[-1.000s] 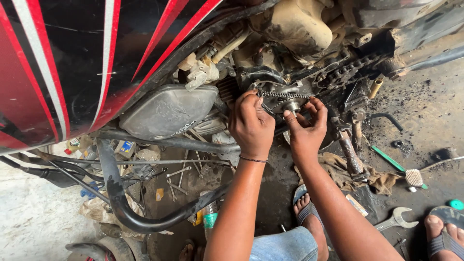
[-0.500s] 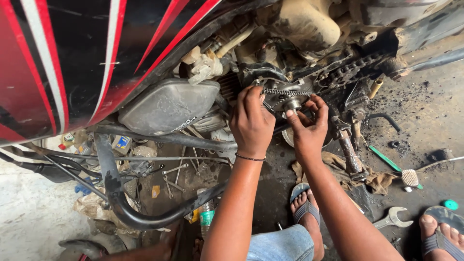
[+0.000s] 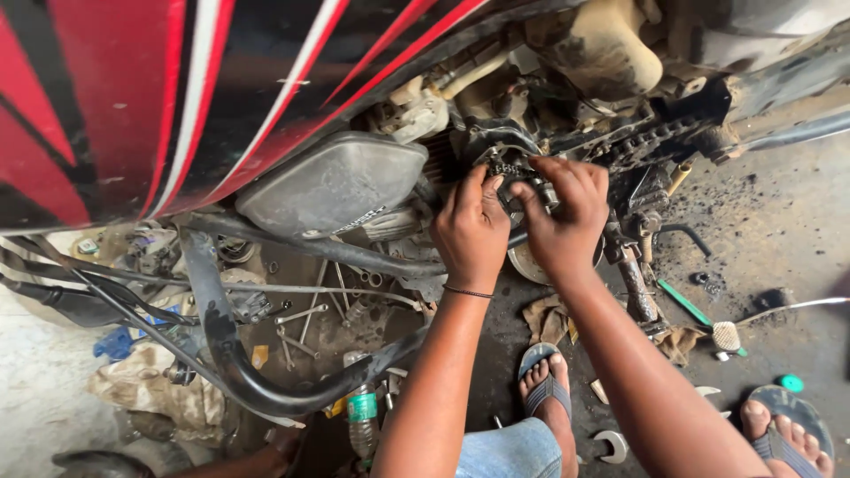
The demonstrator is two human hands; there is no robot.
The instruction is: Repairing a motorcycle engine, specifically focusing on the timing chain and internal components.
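From the head camera, both hands meet at a motorcycle's engine. The left hand (image 3: 472, 232), a thin band at its wrist, curls its fingers against the small toothed sprocket (image 3: 512, 168), and the right hand (image 3: 567, 221) closes its fingertips on the same part from the other side; whether either truly grips it I cannot tell, since the fingers hide most of it. A greasy drive chain (image 3: 642, 142) runs away to the right of the right hand. Just left of the left hand sits a grey engine cover (image 3: 332, 186), with the red, white and black fairing (image 3: 133, 97) above it. Below the left forearm a black frame tube (image 3: 230, 354) curves across, crowding the reach, with loose spanners (image 3: 301, 323) and a plastic bottle (image 3: 361, 416) beyond. On the floor right of the right arm lie a green-handled brush (image 3: 704, 320) and a sandalled foot (image 3: 544, 382).
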